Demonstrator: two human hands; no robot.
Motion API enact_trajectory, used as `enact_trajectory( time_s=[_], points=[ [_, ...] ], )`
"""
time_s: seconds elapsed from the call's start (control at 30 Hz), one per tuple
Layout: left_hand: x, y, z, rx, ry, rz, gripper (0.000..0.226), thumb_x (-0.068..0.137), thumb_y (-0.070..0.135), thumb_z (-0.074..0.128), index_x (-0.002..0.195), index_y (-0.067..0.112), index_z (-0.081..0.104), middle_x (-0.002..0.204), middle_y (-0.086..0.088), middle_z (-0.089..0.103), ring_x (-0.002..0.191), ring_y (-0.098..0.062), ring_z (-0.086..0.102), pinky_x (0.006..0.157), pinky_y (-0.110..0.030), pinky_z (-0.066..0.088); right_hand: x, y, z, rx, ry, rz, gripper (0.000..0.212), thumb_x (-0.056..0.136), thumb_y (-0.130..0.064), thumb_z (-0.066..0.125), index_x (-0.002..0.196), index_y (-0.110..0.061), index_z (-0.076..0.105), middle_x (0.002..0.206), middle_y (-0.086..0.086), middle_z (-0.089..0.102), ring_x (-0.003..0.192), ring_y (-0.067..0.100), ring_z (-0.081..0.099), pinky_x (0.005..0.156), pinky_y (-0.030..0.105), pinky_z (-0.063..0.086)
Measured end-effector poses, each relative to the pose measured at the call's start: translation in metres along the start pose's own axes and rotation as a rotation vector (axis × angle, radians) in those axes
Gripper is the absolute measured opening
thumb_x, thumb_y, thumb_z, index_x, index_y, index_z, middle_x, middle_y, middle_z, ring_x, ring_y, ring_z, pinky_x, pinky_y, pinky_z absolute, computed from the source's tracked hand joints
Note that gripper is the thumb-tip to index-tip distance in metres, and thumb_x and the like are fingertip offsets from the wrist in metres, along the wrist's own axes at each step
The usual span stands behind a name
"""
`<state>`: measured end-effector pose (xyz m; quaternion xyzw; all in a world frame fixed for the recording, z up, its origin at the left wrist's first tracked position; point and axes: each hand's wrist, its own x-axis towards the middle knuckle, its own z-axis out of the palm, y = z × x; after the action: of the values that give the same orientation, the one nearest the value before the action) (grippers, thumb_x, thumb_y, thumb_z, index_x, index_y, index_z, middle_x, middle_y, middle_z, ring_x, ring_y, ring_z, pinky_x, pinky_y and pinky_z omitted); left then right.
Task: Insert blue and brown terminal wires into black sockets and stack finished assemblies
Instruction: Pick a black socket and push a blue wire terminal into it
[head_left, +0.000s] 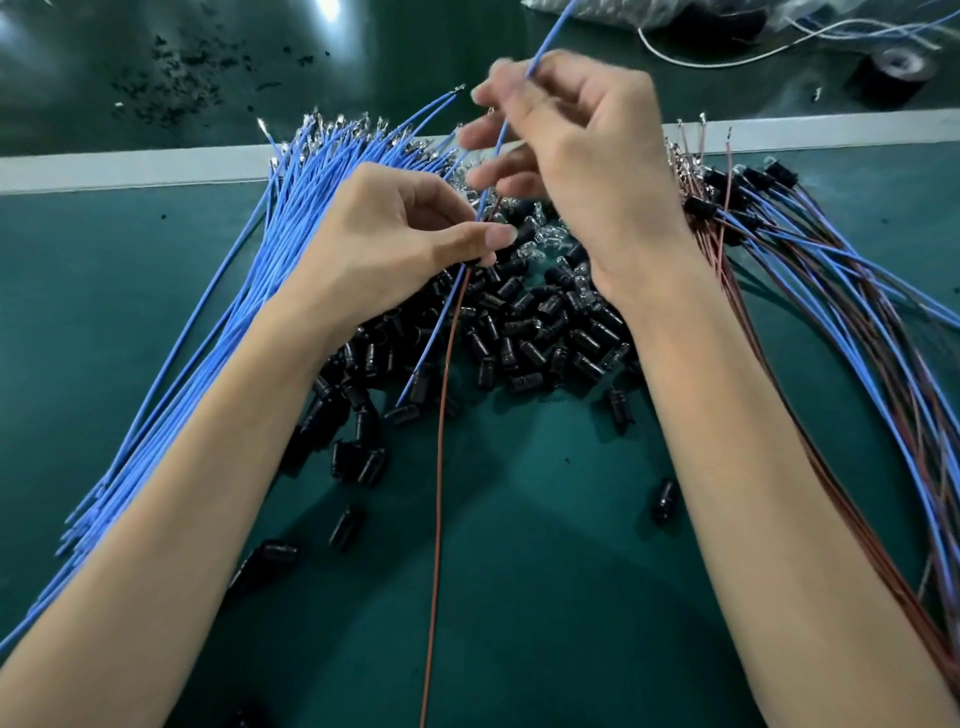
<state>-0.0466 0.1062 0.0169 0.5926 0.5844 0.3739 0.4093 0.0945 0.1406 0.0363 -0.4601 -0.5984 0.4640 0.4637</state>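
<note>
My left hand (410, 234) pinches a black socket between thumb and fingers; the socket is mostly hidden. A brown wire (440, 467) hangs from it toward me. My right hand (576, 156) pinches a blue wire (545, 47) that runs from the upper background down between its fingers to the socket. A fan of loose blue wires (249, 291) with metal terminals lies at the left. A heap of black sockets (530, 322) sits under both hands. Finished assemblies (810, 270) of blue and brown wires in black sockets lie stacked at the right.
A green mat (545, 545) covers the bench, with a white strip (130, 166) across the back. Stray sockets (345, 527) lie near me. Small clear parts (524, 249) mix into the heap. A black tape roll (896, 70), white wires and black debris lie beyond the strip.
</note>
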Motion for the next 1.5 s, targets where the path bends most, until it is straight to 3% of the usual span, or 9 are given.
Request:
enact_trajectory(
  time_s=[0.13, 0.27, 0.4, 0.5, 0.67, 0.9, 1.07, 1.27, 1.5],
  points=[
    [-0.001, 0.000, -0.002, -0.018, 0.006, 0.012, 0.016, 0.075, 0.030, 0.079, 0.074, 0.017, 0.071, 0.077, -0.001, 0.075, 0.084, -0.025, 0.071, 0.090, -0.037, 0.053, 0.001, 0.005, 0.000, -0.122, -0.028, 0.010, 0.026, 0.096, -0.018, 0.058, 0.075, -0.009, 0.069, 0.068, 0.001, 0.070, 0.054, 0.007, 0.065, 0.050, 0.014, 0.044],
    [-0.002, 0.001, 0.001, -0.014, 0.010, -0.002, 0.017, 0.075, 0.029, 0.079, 0.075, 0.014, 0.071, 0.076, 0.000, 0.075, 0.086, -0.028, 0.071, 0.091, -0.039, 0.053, 0.000, 0.004, 0.001, -0.126, -0.037, 0.041, 0.015, 0.091, -0.019, 0.067, 0.084, -0.008, 0.072, 0.072, 0.004, 0.072, 0.055, 0.007, 0.066, 0.052, 0.014, 0.046],
    [-0.004, 0.007, 0.002, -0.059, -0.001, -0.039, 0.020, 0.076, 0.032, 0.078, 0.075, 0.013, 0.070, 0.069, 0.002, 0.074, 0.061, -0.011, 0.069, 0.058, -0.017, 0.053, 0.002, 0.001, -0.001, -0.029, 0.076, -0.016, 0.013, 0.094, -0.014, 0.061, 0.082, -0.010, 0.066, 0.071, 0.002, 0.071, 0.055, 0.009, 0.067, 0.052, 0.016, 0.046],
    [-0.007, 0.012, 0.005, -0.090, -0.009, -0.078, 0.019, 0.078, 0.033, 0.075, 0.074, 0.016, 0.068, 0.066, 0.004, 0.073, 0.051, -0.006, 0.065, 0.046, -0.008, 0.040, 0.001, 0.002, -0.002, -0.176, -0.047, 0.043, 0.015, 0.089, -0.016, 0.068, 0.075, -0.013, 0.071, 0.066, -0.001, 0.070, 0.052, 0.004, 0.062, 0.053, 0.015, 0.046],
    [-0.008, 0.015, 0.009, -0.120, -0.012, -0.126, 0.021, 0.078, 0.033, 0.075, 0.076, 0.014, 0.068, 0.067, 0.003, 0.073, 0.056, -0.006, 0.068, 0.047, -0.007, 0.041, 0.000, -0.001, -0.001, -0.086, 0.034, 0.051, 0.012, 0.091, -0.020, 0.066, 0.086, -0.010, 0.069, 0.072, 0.001, 0.072, 0.050, 0.006, 0.062, 0.049, 0.016, 0.045],
    [-0.009, 0.013, 0.010, -0.121, -0.015, -0.109, 0.022, 0.078, 0.031, 0.076, 0.073, 0.011, 0.068, 0.067, 0.001, 0.073, 0.056, -0.004, 0.066, 0.051, -0.008, 0.043, 0.002, -0.002, -0.011, -0.128, -0.023, 0.125, 0.014, 0.089, -0.012, 0.065, 0.075, -0.015, 0.062, 0.071, 0.003, 0.072, 0.052, 0.006, 0.063, 0.048, 0.014, 0.043],
    [-0.006, 0.011, 0.007, -0.161, 0.022, -0.098, 0.018, 0.079, 0.031, 0.075, 0.075, 0.014, 0.069, 0.072, -0.002, 0.074, 0.062, -0.011, 0.070, 0.061, -0.017, 0.050, 0.004, 0.000, -0.014, 0.031, 0.050, 0.138, 0.016, 0.089, -0.003, 0.064, 0.074, -0.008, 0.062, 0.067, 0.006, 0.067, 0.059, 0.013, 0.069, 0.056, 0.018, 0.052],
    [-0.007, 0.011, 0.008, -0.205, 0.035, -0.069, 0.014, 0.080, 0.019, 0.075, 0.073, 0.011, 0.066, 0.062, 0.004, 0.071, 0.055, -0.003, 0.066, 0.050, -0.006, 0.043, 0.001, 0.000, -0.008, -0.133, -0.067, 0.061, 0.016, 0.081, -0.003, 0.072, 0.082, -0.015, 0.061, 0.065, 0.003, 0.071, 0.062, 0.016, 0.072, 0.070, 0.031, 0.059],
    [-0.006, 0.010, 0.012, -0.160, 0.032, -0.049, 0.019, 0.077, 0.023, 0.078, 0.075, 0.007, 0.068, 0.062, 0.004, 0.071, 0.055, -0.003, 0.066, 0.051, -0.008, 0.045, -0.001, -0.004, -0.009, -0.048, -0.010, 0.021, 0.019, 0.086, -0.016, 0.072, 0.073, -0.016, 0.058, 0.069, 0.002, 0.072, 0.052, 0.008, 0.062, 0.049, 0.015, 0.043]
  ],
)
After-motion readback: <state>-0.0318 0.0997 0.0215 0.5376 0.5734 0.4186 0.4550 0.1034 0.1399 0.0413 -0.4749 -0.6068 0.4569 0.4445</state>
